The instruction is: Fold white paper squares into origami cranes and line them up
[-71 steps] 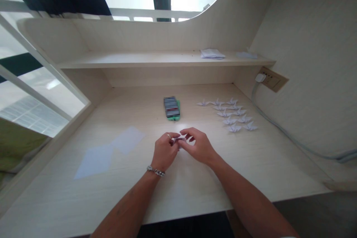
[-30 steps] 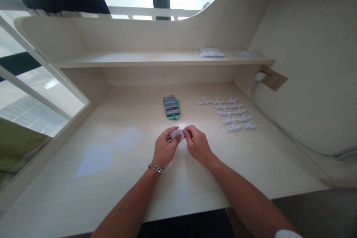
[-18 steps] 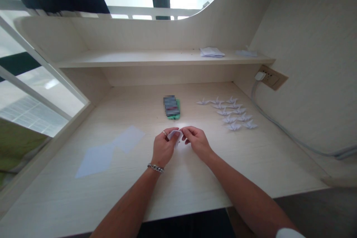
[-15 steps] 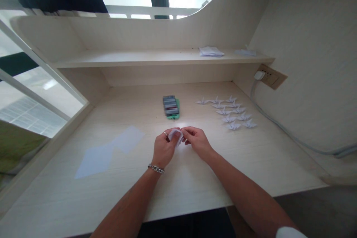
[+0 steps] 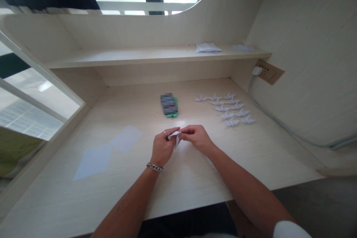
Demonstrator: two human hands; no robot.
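Between my hands, just above the desk, is a small piece of folded white paper (image 5: 177,138) with pointed flaps. My left hand (image 5: 164,145), with a ring and a chain bracelet, pinches its left side. The fingers of my right hand (image 5: 196,137) are closed on its right edge. Part of the paper is hidden behind the fingers. Several white folded paper cranes (image 5: 229,107) stand in rows on the desk to the right. Two flat white paper sheets (image 5: 93,161) lie on the left.
A dark, blurred-out object with a green edge (image 5: 171,115) lies beyond my hands. On the shelf (image 5: 134,57) sits a stack of white paper (image 5: 208,47). A grey cable (image 5: 275,121) runs from a wall socket (image 5: 269,72) along the desk's right side.
The folded paper has turned and now shows separate pointed flaps where a rounder, bunched face showed before. My right fingers have closed in on its edge. The whole view has shifted slightly.
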